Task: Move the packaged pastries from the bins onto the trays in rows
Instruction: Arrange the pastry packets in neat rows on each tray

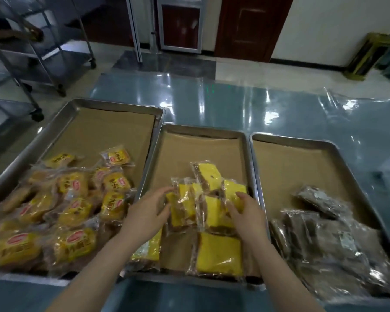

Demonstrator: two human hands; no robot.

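Three metal trays lined with brown paper lie side by side. The middle tray (203, 129) carries a loose heap of clear-wrapped yellow pastry packs (208, 181). My left hand (148, 212) touches the left side of that heap with its fingers relaxed. My right hand (245, 213) holds a yellow pack (234, 190) on the heap's right side, thumb on top. A flat yellow pack (220, 253) lies at the tray's front. The left tray (77, 104) is piled with yellow red-labelled packs (74, 212). The right tray (324, 143) bears dark brown packs (320, 235).
The trays sit on a table covered in glossy clear plastic (234, 104). The far halves of all three trays show bare brown paper. A wheeled steel rack (32, 64) stands on the floor at the left. Doors and a wall are behind.
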